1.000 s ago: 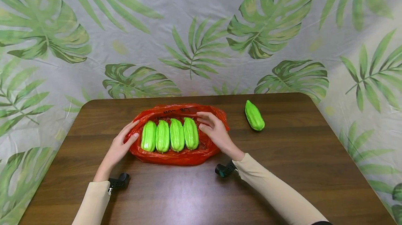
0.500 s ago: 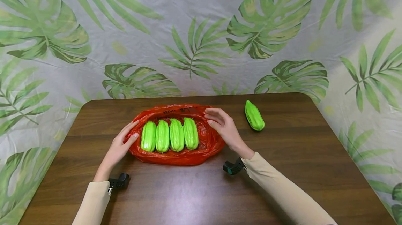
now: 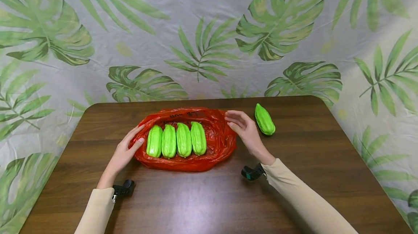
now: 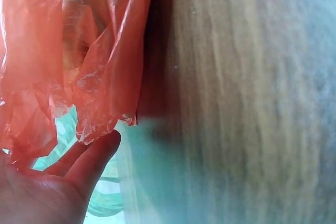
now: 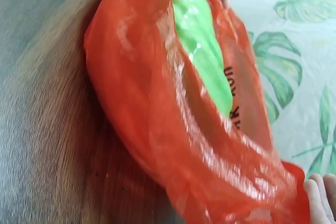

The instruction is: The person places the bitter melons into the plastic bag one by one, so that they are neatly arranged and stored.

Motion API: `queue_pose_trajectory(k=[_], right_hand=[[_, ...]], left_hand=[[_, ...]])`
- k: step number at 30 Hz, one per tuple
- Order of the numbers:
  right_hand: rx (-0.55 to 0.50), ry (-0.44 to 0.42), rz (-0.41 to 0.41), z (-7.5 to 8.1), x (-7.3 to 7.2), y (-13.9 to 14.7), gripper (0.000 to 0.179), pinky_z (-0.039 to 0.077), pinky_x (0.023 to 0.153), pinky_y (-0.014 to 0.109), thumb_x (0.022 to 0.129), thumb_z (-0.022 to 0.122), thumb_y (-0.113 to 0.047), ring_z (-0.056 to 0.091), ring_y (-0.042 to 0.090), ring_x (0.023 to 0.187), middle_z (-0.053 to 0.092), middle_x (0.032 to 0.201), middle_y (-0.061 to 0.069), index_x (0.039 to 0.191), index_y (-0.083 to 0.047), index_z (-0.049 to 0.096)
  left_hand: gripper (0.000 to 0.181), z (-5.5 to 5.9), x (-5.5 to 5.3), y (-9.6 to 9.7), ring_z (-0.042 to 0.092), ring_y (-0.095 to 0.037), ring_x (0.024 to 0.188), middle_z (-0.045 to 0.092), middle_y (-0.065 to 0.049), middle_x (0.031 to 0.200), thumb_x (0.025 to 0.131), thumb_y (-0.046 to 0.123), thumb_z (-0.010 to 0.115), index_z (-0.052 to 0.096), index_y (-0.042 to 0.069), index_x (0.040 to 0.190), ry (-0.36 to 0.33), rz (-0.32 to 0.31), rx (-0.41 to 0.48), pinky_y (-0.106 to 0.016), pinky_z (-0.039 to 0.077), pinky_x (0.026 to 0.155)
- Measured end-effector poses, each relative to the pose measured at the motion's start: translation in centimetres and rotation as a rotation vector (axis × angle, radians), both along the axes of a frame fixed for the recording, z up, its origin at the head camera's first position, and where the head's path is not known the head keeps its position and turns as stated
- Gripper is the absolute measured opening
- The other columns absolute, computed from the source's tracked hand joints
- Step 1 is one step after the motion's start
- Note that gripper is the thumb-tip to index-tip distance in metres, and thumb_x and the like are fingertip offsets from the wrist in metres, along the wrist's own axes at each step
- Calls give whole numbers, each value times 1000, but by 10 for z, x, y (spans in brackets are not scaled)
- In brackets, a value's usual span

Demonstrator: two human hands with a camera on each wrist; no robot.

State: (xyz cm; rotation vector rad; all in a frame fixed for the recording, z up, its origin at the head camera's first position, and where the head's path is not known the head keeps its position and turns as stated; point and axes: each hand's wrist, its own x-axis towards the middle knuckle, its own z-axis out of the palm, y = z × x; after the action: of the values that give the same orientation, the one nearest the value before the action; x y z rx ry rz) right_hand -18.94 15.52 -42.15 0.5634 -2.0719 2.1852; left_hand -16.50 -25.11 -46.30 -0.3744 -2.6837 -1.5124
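A red plastic bag (image 3: 199,165) lies on its side of the table with its mouth open upward. Inside it several bright green, ridged bitter melons (image 3: 169,141) stand in a row toward the left. At the bag's left rim my left hand (image 3: 124,150) rests with extended fingers and thumb against the plastic; in the left wrist view its fingertips (image 4: 111,139) meet the bag's crinkled edge. My right hand (image 3: 246,128) is at the bag's right rim, fingers slightly bent and holding nothing. In the right wrist view, its fingers (image 5: 317,198) show beside the red plastic.
Another bitter melon (image 3: 265,119) lies on the brown wooden table (image 3: 310,147), just behind and right of my right hand. A leaf-patterned cloth (image 3: 209,45) hangs behind the table's far edge. A black wrist camera (image 3: 253,172) sits below my right wrist.
My right hand has moved right, from beside the rightmost bagged melon out to the bag's right rim. My left hand and the melons have stayed in place.
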Motion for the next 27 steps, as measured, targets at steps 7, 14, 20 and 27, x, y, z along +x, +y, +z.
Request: queue_pose_trajectory(k=[7, 14, 20, 27], right_hand=[[-18, -6, -36, -3, -1, 12, 36, 47, 92, 27, 94, 52, 10, 50, 41, 117, 48, 129, 33, 129, 14, 46], [-20, -26, -80, -8, -5, 25, 35, 48, 92, 28, 94, 51, 10, 54, 32, 115, 51, 126, 27, 128, 15, 46], [-26, -39, -121, -10, -5, 37, 36, 48, 91, 28, 93, 51, 11, 55, 31, 114, 53, 124, 23, 129, 15, 46], [-34, -20, -157, -12, -8, 51, 36, 49, 91, 33, 93, 52, 10, 56, 32, 112, 59, 119, 13, 128, 16, 46]], left_hand=[[50, -1, -1, -1, 22, -44, 138, 26, -21, 152, 99, 20, 54, 41, 10, 146, 9, 0, 0, -68, 20, 103], [50, -1, 0, 0, 23, -43, 137, 27, -21, 152, 99, 19, 54, 41, 10, 146, 28, -1, -15, -68, 20, 103], [50, -1, 0, 0, 23, -43, 137, 27, -21, 151, 98, 19, 55, 41, 11, 146, 27, 0, -15, -68, 20, 103], [50, 0, 0, 1, 23, -43, 137, 27, -22, 151, 98, 18, 55, 41, 9, 145, 26, -2, -8, -68, 20, 103]])
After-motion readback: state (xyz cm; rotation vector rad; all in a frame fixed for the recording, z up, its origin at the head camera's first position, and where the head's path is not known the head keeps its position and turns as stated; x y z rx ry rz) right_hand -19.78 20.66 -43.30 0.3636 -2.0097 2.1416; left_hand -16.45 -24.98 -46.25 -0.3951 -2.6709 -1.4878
